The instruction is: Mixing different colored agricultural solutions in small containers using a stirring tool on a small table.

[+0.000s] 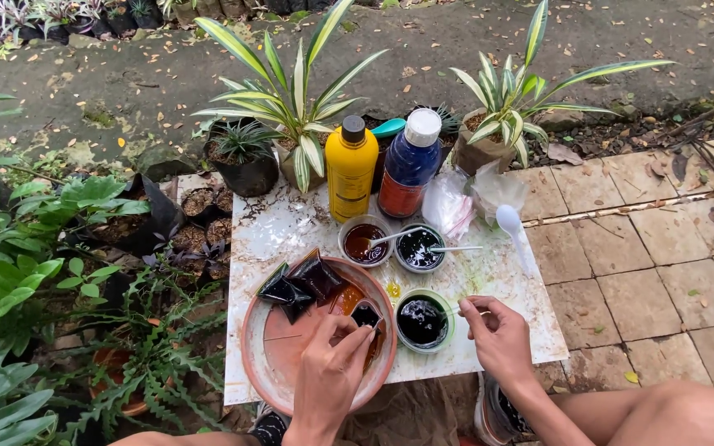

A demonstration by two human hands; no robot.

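Note:
My left hand [330, 363] pinches a small clear plastic pouch [366, 315] of dark liquid over a terracotta saucer [268, 353]. Several filled dark pouches [299, 285] lie at the saucer's far left rim. My right hand [496, 334] grips a thin stick whose tip reaches toward a green-rimmed cup [422, 320] of dark liquid just right of the saucer. Both rest on a white marble slab [506, 281].
Behind are two small bowls [390, 242] with spoons, a yellow bottle [350, 168], a dark blue bottle [409, 163], plastic bags [466, 202] and a white spoon [511, 223]. Potted plants [291, 107] ring the slab's back and left. Paving tiles lie to the right.

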